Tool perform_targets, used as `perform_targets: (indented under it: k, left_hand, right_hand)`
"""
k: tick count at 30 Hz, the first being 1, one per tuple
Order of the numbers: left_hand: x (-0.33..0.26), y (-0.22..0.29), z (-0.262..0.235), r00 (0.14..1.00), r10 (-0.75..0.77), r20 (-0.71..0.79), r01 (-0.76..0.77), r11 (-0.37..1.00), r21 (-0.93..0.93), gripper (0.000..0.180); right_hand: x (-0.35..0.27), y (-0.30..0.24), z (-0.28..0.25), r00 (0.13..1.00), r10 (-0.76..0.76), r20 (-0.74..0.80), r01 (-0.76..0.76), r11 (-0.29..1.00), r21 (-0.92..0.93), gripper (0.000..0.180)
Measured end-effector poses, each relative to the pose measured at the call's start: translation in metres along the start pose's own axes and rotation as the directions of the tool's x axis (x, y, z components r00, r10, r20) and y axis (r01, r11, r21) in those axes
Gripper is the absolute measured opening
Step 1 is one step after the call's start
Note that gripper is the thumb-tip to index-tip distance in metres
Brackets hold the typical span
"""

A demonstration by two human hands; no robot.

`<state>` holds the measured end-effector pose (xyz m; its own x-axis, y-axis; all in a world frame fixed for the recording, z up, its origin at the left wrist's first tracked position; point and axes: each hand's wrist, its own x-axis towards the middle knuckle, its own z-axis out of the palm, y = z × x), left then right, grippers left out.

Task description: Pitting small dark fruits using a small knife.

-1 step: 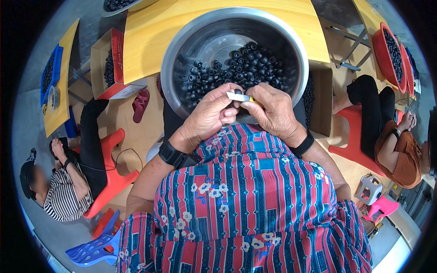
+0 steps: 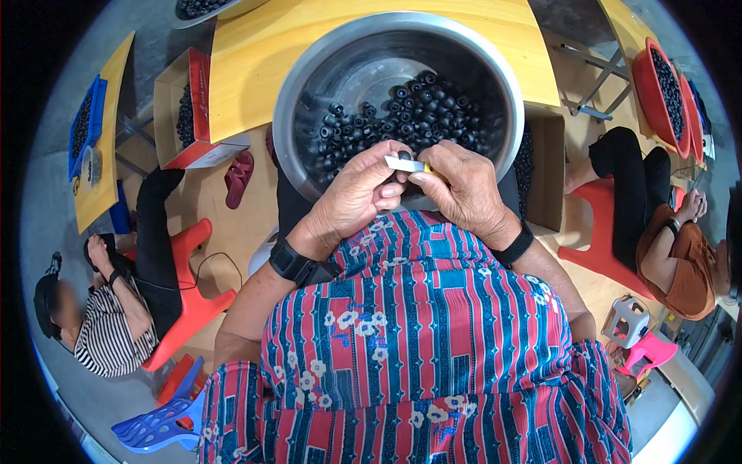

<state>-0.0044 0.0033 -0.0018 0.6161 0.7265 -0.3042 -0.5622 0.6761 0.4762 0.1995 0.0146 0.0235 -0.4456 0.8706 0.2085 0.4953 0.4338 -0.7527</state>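
Both hands, left hand [image 2: 357, 197] and right hand [image 2: 462, 192], fingers pinching small white strip [image 2: 405, 163] over steel bowl [image 2: 309, 69].

Small rings [image 2: 410, 116] lie in bowl [image 2: 309, 69] on table [image 2: 255, 62].

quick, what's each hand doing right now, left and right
Left hand: closed, fingers pinching one end of a small white strip over the steel bowl.
Right hand: closed, pinching the strip's other end.
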Motion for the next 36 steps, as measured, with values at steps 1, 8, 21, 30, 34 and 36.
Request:
perform_targets:
  k: [1, 8, 21, 30, 34, 36]
  left_hand:
    - [0.000, 0.000, 0.000, 1.000, 0.006, 0.004, -0.006, 1.000, 0.003, 0.018]
    - [0.001, -0.001, 0.000, 1.000, 0.029, -0.009, -0.029, 0.999, 0.018, 0.019]
    - [-0.003, -0.002, 0.004, 1.000, 0.002, 0.029, -0.003, 1.000, 0.024, 0.022]
    - [-0.001, -0.003, 0.002, 0.999, 0.036, -0.036, -0.036, 0.999, 0.006, 0.021]
    - [0.000, -0.003, 0.003, 0.997, 0.059, -0.042, -0.058, 0.998, 0.011, 0.020]
    - [0.001, -0.003, 0.001, 0.997, 0.067, -0.037, -0.067, 0.998, 0.006, 0.020]
  right_hand:
    - [0.000, 0.000, 0.000, 1.000, -0.002, 0.001, 0.002, 1.000, 0.001, 0.020]
    - [0.000, -0.001, -0.001, 1.000, 0.006, -0.002, -0.006, 1.000, -0.008, 0.020]
    - [0.003, 0.011, 0.002, 0.967, 0.246, -0.064, -0.237, 0.963, 0.127, 0.021]
    - [0.002, 0.011, 0.008, 0.965, 0.233, -0.122, -0.173, 0.912, 0.371, 0.019]
    - [0.001, 0.007, 0.006, 0.977, 0.206, -0.050, -0.176, 0.920, 0.350, 0.019]
    - [0.000, 0.006, 0.001, 0.979, 0.202, 0.029, -0.201, 0.929, 0.310, 0.020]
